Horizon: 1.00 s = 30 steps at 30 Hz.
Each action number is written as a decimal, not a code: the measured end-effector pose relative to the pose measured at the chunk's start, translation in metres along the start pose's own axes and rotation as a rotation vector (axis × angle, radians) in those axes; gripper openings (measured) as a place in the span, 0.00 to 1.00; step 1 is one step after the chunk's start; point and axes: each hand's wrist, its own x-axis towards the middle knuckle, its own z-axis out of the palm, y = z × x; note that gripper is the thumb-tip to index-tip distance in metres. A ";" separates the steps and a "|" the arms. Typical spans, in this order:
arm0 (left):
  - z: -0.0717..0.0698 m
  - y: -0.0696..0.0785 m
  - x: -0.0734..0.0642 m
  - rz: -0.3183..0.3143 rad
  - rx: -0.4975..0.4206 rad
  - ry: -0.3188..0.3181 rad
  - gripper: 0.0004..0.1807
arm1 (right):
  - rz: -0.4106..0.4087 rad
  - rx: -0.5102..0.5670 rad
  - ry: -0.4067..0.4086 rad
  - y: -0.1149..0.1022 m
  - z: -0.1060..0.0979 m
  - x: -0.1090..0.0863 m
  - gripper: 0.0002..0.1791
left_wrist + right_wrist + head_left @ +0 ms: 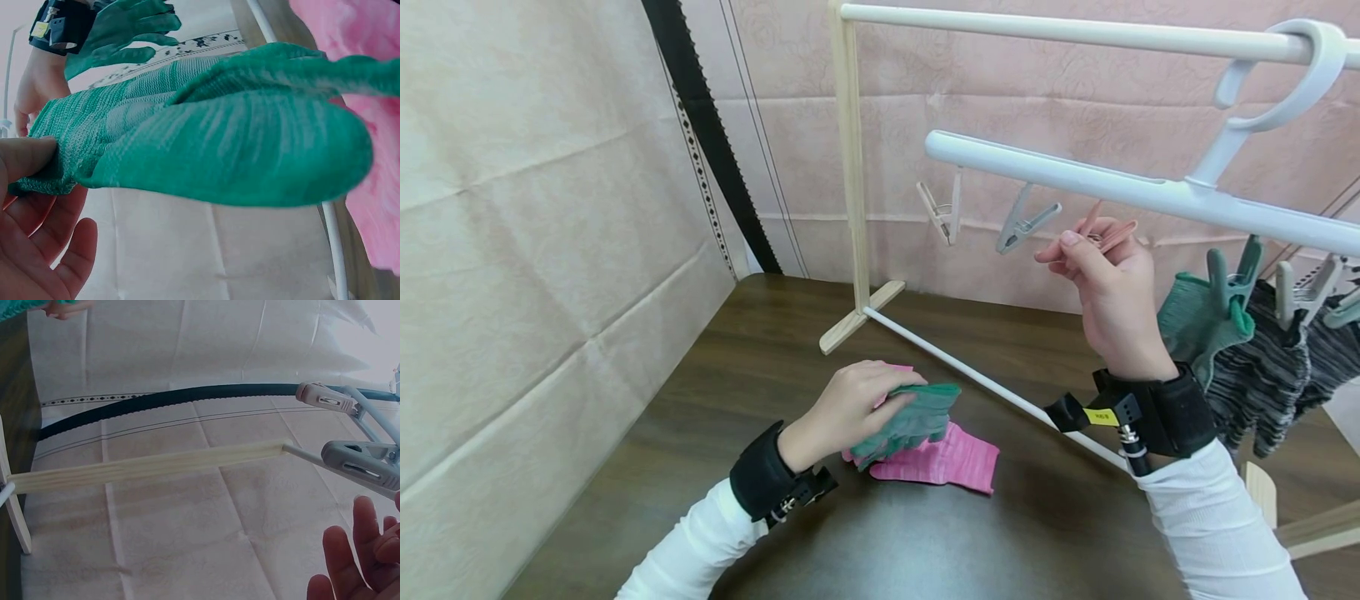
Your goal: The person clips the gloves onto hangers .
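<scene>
The left hand (853, 404) reaches low over the desk (760, 367), its grip pinching the cuff of a green glove (231, 150), which is just above pink gloves (947, 462). The right hand (1112, 292) is up higher with bent fingers, and its grip seems to pinch a pink peg (1122, 234), partly hidden, below the white hanger (1060, 171).

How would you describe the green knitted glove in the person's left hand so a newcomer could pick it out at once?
Find the dark brown wooden table, then the person's bare left hand above it. It holds the green knitted glove over bright pink knitted fabric. Unlike the other green fabric glove, hanging from a green plastic clothespin, this one is hand-held.
</scene>
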 end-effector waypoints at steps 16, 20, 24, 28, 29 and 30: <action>0.008 -0.002 0.017 0.010 -0.059 0.012 0.10 | 0.005 0.104 -0.006 0.002 0.001 -0.004 0.03; 0.010 -0.003 0.020 0.001 -0.053 0.034 0.11 | -0.002 0.156 -0.003 0.003 0.000 -0.003 0.04; 0.012 -0.003 0.023 0.002 -0.059 0.048 0.11 | -0.027 0.145 0.018 0.004 0.001 -0.002 0.05; 0.015 -0.004 0.026 0.012 -0.071 0.058 0.10 | -0.057 0.097 0.054 0.003 0.004 -0.001 0.07; 0.016 -0.004 0.027 0.012 -0.077 0.059 0.10 | -0.064 0.085 0.064 0.003 0.004 -0.001 0.08; 0.016 -0.004 0.028 0.011 -0.081 0.059 0.10 | -0.070 0.073 0.073 0.002 0.005 0.000 0.08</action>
